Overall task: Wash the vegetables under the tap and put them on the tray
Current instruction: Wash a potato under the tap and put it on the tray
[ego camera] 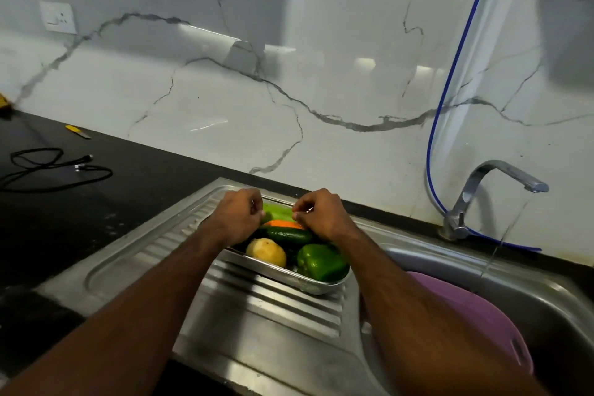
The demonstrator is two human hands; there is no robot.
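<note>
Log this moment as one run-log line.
left hand: over tray, fingers curled | right hand: same | steel tray: on drainboard, holds green bell pepper, cucumber, carrot | tap: unused

Tray (316, 287) on drainboard (257, 309), left of sink (559, 309).

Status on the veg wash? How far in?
Looks near done or not begun; wetness can't be told. The potato, green pepper, cucumber and carrot lie in the steel tray on the drainboard. Left hand and right hand hover curled over the tray's far end; grip unclear. Tap shows no clear stream.
</note>
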